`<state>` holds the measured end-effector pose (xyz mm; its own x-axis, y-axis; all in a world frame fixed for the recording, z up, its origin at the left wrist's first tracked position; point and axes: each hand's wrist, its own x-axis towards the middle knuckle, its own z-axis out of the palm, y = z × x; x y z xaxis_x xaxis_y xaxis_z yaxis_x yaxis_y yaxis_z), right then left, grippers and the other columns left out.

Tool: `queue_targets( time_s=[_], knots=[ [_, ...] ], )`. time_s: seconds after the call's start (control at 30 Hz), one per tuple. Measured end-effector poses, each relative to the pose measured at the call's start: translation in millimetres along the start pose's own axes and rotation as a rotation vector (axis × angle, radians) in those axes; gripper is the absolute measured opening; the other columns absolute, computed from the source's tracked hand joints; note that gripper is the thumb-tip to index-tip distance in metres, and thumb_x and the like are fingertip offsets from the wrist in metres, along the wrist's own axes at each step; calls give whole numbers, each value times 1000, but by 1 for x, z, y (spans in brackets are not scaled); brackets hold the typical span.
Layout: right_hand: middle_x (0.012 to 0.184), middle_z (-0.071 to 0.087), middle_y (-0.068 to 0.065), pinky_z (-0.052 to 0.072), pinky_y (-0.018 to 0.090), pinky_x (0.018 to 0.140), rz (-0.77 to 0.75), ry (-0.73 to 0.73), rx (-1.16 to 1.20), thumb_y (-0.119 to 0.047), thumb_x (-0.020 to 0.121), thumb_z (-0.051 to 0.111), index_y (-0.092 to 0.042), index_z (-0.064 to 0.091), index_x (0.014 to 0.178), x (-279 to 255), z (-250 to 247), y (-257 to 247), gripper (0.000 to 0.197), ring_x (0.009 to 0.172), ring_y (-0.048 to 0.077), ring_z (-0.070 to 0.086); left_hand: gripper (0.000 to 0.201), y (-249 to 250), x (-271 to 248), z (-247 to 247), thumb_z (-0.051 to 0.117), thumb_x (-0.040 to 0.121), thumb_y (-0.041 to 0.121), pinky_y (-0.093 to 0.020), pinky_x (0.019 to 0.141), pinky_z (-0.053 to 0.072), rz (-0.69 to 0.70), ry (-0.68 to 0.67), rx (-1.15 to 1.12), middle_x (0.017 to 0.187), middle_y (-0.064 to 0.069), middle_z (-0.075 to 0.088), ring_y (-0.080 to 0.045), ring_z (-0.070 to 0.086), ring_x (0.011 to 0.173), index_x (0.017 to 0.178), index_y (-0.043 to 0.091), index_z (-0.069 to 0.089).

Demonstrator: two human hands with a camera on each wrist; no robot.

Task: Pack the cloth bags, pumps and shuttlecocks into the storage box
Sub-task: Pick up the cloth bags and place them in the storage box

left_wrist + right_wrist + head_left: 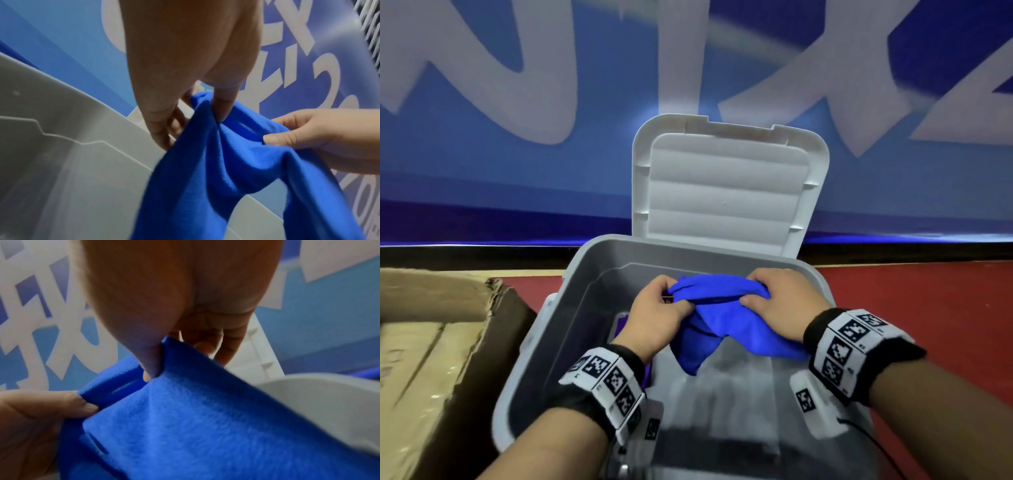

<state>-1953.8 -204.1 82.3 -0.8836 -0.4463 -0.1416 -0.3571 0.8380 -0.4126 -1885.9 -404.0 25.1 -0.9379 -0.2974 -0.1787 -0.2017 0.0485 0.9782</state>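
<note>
A blue cloth bag point(722, 318) hangs over the open grey storage box point(571, 274), held up by both hands. My left hand point(657, 308) pinches its upper left edge between thumb and fingers. My right hand point(774, 301) grips the upper right edge the same way. In the left wrist view the blue cloth bag point(226, 170) drapes down from my left hand point(185, 113), with my right hand point(308, 138) opposite. In the right wrist view my right hand point(156, 363) pinches the blue cloth bag point(205, 426), and my left hand point(51, 405) holds its hem. Something purple point(619, 325) lies in the box under my left wrist.
The box's white lid point(726, 185) stands upright behind it, against a blue wall with large white lettering point(517, 85). An open cardboard carton point(431, 342) sits to the left of the box. Red floor point(928, 308) extends to the right.
</note>
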Motion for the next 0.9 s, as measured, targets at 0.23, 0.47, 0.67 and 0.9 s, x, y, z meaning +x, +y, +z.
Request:
queue_targets(
  time_s=[0.23,0.47,0.67,0.9],
  knots=[
    [105,64,-8,44,32,93,-49,-97,134,-22,93,55,-37,65,103,-3,19,6,21,103,16,58,32,4,-11,-22,75,58,16,-27,63,47,-44,-170,13,73,-2,63,-14,57,64,81,11,54],
    [118,64,-6,40,28,100,-155,25,128,-11,90,57,-26,68,114,9,20,-15,31,114,15,55,18,16,-10,-49,65,89,4,-18,55,40,29,-165,-14,71,-2,59,-8,49,59,74,13,59],
    [102,59,-3,45,32,89,-23,140,12,-24,84,68,-26,67,94,12,19,-23,10,96,20,56,17,19,-3,-57,61,91,1,-16,58,45,80,5,-21,74,-3,65,-6,56,62,81,14,69],
    [96,70,-13,51,35,87,42,177,206,-25,93,50,-39,67,96,4,17,-23,22,93,14,62,26,20,6,-53,55,87,-11,-27,60,46,64,32,-32,74,-3,63,-15,56,63,81,14,53]
  ],
)
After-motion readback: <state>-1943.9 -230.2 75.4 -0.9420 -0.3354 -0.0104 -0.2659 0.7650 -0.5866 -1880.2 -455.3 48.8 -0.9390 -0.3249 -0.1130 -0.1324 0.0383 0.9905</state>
